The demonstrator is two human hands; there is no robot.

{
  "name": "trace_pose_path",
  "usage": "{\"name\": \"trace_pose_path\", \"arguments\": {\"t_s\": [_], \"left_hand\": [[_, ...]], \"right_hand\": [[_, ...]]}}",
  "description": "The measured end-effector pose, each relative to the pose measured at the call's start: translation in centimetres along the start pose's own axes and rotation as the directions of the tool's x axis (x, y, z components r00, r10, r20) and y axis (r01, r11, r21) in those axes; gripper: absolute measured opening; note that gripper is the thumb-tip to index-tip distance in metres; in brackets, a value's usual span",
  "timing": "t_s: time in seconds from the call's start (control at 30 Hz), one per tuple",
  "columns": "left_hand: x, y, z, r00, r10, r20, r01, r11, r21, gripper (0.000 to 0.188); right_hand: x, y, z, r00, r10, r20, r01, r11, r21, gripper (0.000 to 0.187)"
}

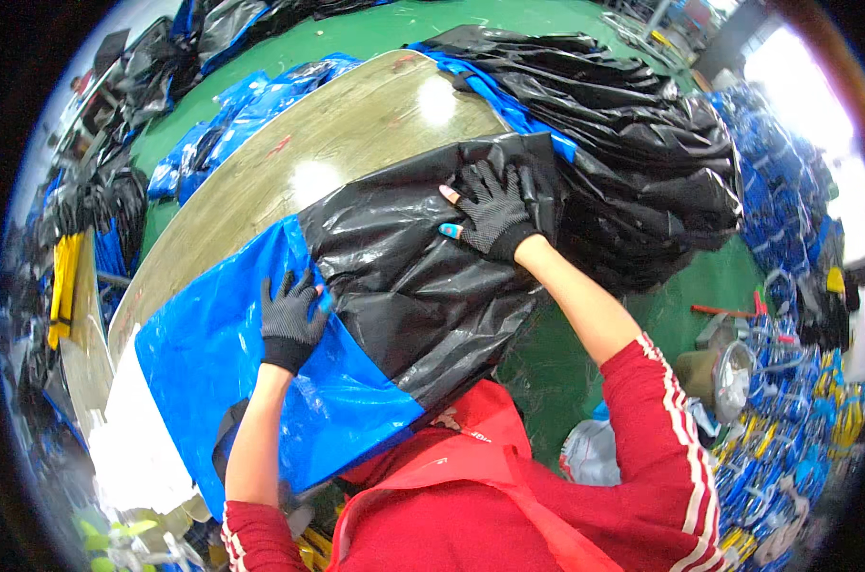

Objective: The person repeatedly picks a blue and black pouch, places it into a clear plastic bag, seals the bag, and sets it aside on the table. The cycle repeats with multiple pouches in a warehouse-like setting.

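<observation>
A glossy sheet-like piece, black [404, 276] over most of its length and blue [232, 324] at its left end, lies across the table in front of me. My left hand [293, 319], in a black dotted glove, rests with fingers spread on the blue part near the seam. My right hand [492, 212], gloved alike with bare thumb and finger tips showing, presses flat on the black part near its right end. Blue wrapping covers the tip of one right-hand digit. Both hands lie open and grip nothing. A dark strap [227, 439] shows beside my left forearm.
Under the piece is a wood-grain table [356, 119] with a curved-looking edge. A big heap of black sheeting [633, 143] lies at the right, blue sheeting [242, 114] beyond the table. Bundles of blue items [776, 429] and a round tin [733, 381] stand on the green floor at right.
</observation>
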State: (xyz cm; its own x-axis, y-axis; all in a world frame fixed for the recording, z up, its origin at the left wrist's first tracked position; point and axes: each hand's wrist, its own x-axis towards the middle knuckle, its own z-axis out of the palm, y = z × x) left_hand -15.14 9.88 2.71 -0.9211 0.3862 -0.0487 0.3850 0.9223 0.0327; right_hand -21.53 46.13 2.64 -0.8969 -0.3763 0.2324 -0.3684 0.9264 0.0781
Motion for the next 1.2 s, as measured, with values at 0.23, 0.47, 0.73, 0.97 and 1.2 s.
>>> {"name": "trace_pose_path", "arguments": {"t_s": [0.23, 0.47, 0.73, 0.97, 1.2], "left_hand": [[7.4, 6.1, -0.4, 0.939, 0.322, -0.119, -0.326, 0.945, -0.015, 0.061], [11.7, 8.4, -1.7, 0.821, 0.367, -0.438, -0.516, 0.806, -0.291, 0.058], [15.7, 12.8, 1.8, 0.777, 0.479, -0.409, -0.598, 0.764, -0.242, 0.080], [15.8, 12.3, 3.7, 0.814, 0.483, -0.323, -0.514, 0.858, -0.012, 0.076], [15.9, 12.6, 2.7, 0.822, 0.465, -0.329, -0.508, 0.859, -0.055, 0.064]], "right_hand": [[-1.5, 4.8, -5.5, 0.771, 0.444, -0.456, -0.125, 0.808, 0.576, 0.033], [-2.0, 10.0, -2.4, 0.893, 0.447, -0.050, -0.168, 0.433, 0.885, 0.041], [5.9, 9.3, -1.1, 0.860, 0.491, -0.138, -0.253, 0.646, 0.720, 0.056], [8.4, 9.0, -1.6, 0.825, 0.564, 0.017, -0.490, 0.701, 0.519, 0.035], [5.2, 7.1, -6.7, 0.921, 0.183, -0.343, 0.050, 0.820, 0.570, 0.053]]}}
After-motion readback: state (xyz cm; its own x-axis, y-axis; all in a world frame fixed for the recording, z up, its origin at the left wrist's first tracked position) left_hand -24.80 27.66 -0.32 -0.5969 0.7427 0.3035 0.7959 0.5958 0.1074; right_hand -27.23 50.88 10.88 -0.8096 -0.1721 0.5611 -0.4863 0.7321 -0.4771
